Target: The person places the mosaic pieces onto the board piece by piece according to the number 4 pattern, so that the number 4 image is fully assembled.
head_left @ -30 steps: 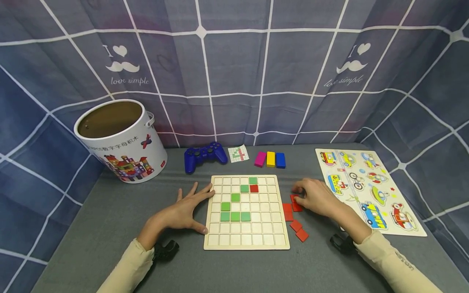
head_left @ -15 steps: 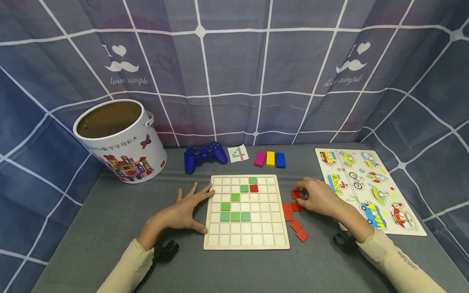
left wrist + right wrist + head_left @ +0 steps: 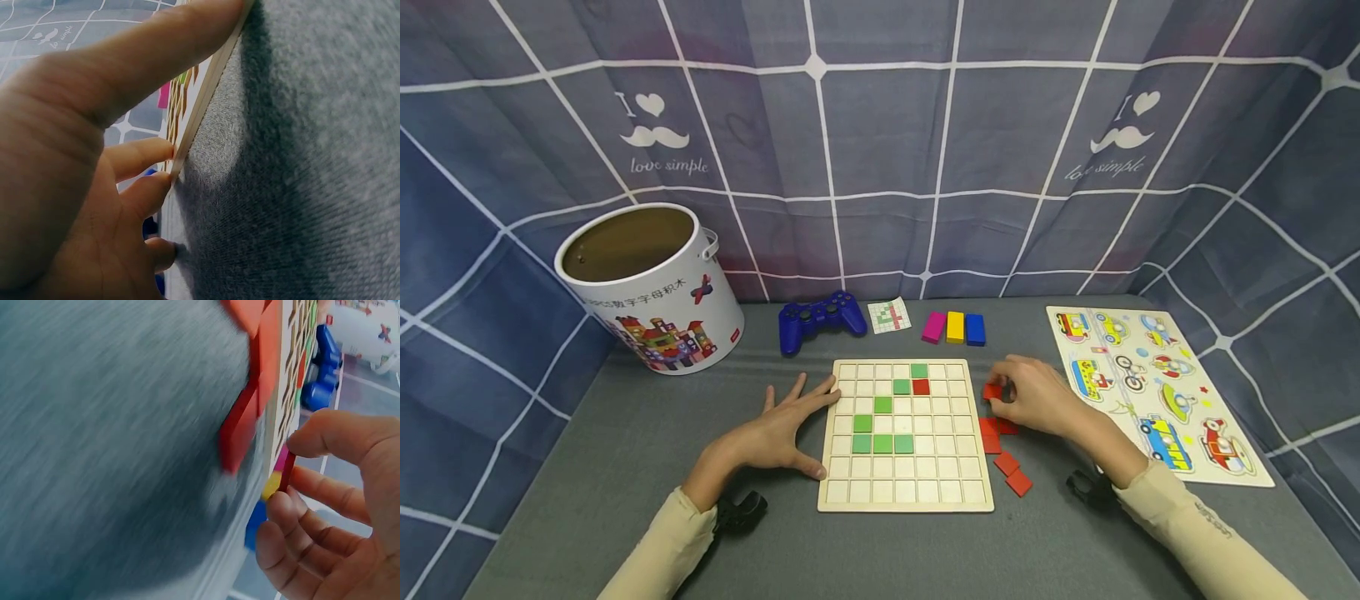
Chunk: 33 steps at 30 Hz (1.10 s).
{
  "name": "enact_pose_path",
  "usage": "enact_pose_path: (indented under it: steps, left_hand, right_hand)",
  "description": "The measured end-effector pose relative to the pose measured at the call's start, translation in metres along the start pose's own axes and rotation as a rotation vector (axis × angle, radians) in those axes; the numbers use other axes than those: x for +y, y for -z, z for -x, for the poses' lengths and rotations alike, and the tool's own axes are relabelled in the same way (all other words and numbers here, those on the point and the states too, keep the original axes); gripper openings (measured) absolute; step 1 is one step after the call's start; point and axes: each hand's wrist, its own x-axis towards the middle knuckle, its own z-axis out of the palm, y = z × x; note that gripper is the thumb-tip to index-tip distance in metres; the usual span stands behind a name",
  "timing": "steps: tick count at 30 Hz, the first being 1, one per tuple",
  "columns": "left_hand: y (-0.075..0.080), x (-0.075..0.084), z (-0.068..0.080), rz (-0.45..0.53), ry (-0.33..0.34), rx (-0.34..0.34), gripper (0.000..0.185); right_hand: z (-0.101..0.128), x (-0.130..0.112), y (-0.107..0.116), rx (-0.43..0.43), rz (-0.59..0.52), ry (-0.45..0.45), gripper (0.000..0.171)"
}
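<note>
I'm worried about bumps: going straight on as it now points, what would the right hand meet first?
Probably the wooden board, at its right edge, just past the red tile the right hand pinches. Height is hard to judge, so the hand might pass over.

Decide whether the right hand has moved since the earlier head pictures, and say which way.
Yes: the right hand, pinching a red square tile, has moved left, closer to the wooden grid board.
</note>
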Motion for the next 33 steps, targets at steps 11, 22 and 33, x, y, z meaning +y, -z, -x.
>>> enact_pose_path:
  steps: [11,22,33]
  left_hand:
    - [0.0,0.0,0.001,0.0,-0.011,0.003,0.115]
    - [0.001,0.0,0.0,0.002,-0.006,-0.008,0.114]
    - [0.001,0.0,0.001,0.005,-0.01,-0.006,0.114]
  right_hand:
    - [-0.028,-0.037,-0.017,-0.027,-0.033,0.116,0.019]
    - [-0.041,-0.06,-0.032,-0.085,-0.066,0.182,0.017]
    - [-0.042,-0.069,-0.035,-0.105,-0.025,0.191,0.019]
